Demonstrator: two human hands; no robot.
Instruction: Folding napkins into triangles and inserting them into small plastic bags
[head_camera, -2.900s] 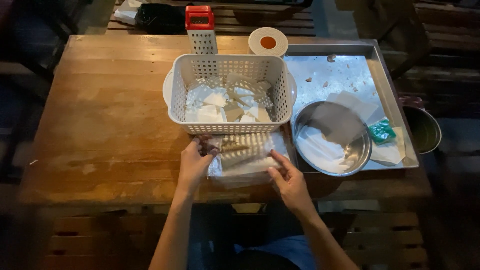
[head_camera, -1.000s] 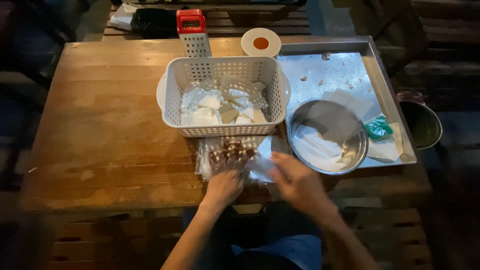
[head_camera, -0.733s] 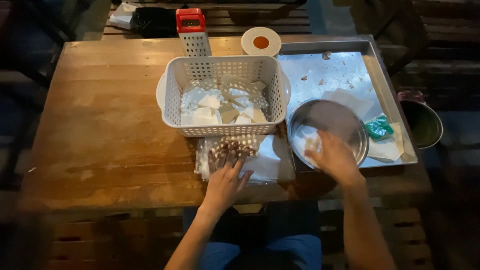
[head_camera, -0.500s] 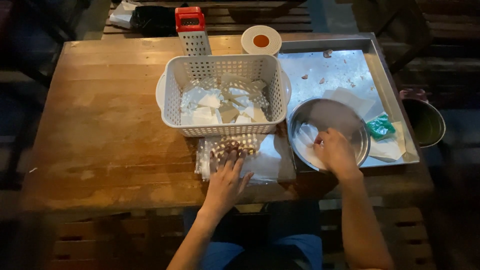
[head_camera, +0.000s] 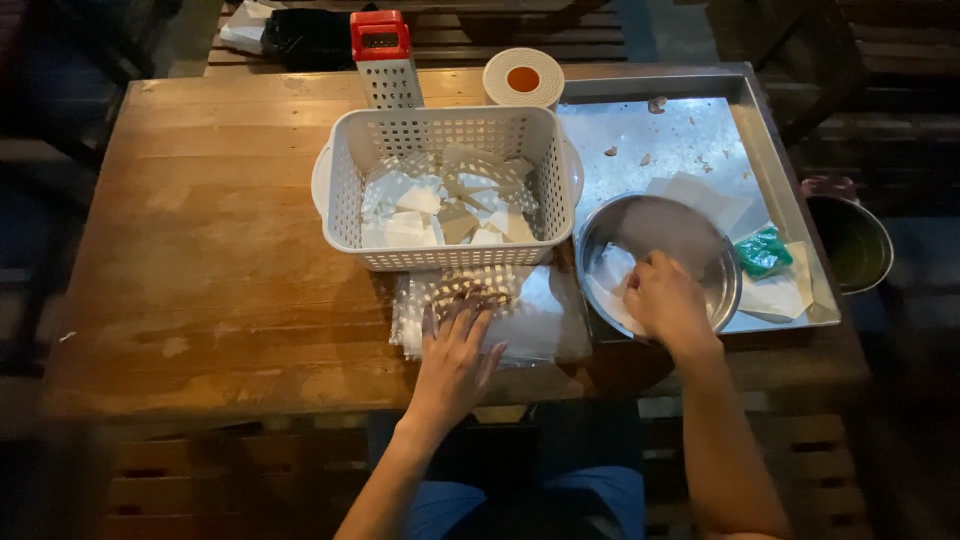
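My left hand (head_camera: 452, 356) lies flat, fingers spread, on a stack of clear plastic bags (head_camera: 535, 320) on the wooden table (head_camera: 210, 260), just in front of a white perforated basket (head_camera: 440, 130). The basket holds folded white paper packets (head_camera: 420, 215). My right hand (head_camera: 667, 303) reaches into a round metal bowl (head_camera: 690, 235) and its fingers close around white paper (head_camera: 612, 268) inside it. Whether the paper is lifted cannot be told.
A large metal tray (head_camera: 690, 130) with crumbs holds the bowl, white paper sheets (head_camera: 775, 295) and a green packet (head_camera: 762, 252). A red-topped grater (head_camera: 385, 60) and a paper roll (head_camera: 523, 78) stand behind the basket. A metal bucket (head_camera: 855, 245) sits off the table's right edge.
My right hand left the plastic bags and moved right into the metal bowl, closing on the white paper. My left hand settled flat on the bags.
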